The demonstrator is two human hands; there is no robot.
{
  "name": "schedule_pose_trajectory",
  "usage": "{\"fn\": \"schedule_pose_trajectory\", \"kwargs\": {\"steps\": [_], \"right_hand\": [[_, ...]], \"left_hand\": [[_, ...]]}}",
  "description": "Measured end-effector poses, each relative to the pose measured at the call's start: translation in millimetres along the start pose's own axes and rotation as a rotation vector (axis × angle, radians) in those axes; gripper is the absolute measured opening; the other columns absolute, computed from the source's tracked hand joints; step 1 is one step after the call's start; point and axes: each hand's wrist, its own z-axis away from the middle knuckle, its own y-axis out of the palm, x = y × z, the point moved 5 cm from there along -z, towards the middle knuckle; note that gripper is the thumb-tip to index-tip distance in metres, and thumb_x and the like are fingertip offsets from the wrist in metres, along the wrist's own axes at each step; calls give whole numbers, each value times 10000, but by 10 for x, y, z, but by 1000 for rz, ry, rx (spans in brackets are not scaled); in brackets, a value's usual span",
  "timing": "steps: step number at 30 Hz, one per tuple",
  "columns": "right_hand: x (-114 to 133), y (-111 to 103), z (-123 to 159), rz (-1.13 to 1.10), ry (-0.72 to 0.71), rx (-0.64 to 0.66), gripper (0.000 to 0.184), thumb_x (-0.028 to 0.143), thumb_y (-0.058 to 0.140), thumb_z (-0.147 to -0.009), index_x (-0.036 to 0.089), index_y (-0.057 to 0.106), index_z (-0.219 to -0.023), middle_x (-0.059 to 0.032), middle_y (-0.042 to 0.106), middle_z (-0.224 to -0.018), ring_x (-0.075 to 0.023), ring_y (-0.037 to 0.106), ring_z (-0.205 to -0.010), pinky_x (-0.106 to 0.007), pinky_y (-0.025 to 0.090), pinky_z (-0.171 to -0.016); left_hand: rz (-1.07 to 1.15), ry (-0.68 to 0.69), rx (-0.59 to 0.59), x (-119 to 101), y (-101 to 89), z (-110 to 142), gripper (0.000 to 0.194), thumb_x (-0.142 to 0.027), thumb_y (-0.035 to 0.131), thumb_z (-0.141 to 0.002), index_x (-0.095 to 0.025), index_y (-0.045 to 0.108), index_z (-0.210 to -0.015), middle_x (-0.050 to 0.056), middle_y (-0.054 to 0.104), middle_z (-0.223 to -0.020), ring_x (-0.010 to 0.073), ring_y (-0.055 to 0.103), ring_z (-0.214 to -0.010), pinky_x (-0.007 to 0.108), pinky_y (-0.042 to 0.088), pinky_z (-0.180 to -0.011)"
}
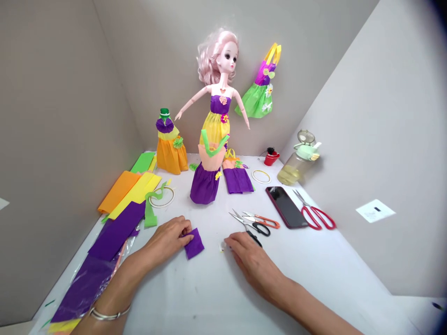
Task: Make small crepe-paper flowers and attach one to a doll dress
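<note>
My left hand point(175, 237) pinches the left edge of a small square of purple crepe paper point(195, 244), which lies on the white table. Facing it, my right hand point(248, 251) rests low over the tabletop with its fingers bent together. A tiny white scrap point(221, 246) shows beside those fingertips; whatever they hold, if anything, is hidden. Just beyond the right hand lie black-handled scissors point(260, 228), partly covered by it, and orange-handled snips point(267, 221).
A doll point(220, 102) in a purple and yellow dress stands behind a small purple paper dress point(205, 184). Purple paper sheets point(118, 230) line the left edge. At right are a phone point(286, 207), red-handled scissors point(317, 216) and a bottle point(293, 167). Tape rolls point(261, 176) lie farther back.
</note>
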Motion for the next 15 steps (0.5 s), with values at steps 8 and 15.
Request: {"fn": "schedule_pose_trajectory", "kwargs": {"steps": [8,15], "right_hand": [[-86,170,-134,48,241,28,206,68,645,-826,189,542,-957,-73,567,-977,-234,611,-878,-376,546,-748],[-6,242,-250,155,177,1,175,18,522,-870,191,535,-851,-47,570,-884,-187,575,-761,-294,477,-657]], "left_hand": [[-37,-9,-11,-25,2,-2,124,-289,504,-834,-209,531,-744,2,546,-799,189,525,-771,288,358,-674],[-40,-15,-29,-26,6,-6,121,-282,510,-827,-211,518,-730,-3,547,-790,188,531,-770,289,361,-665]]}}
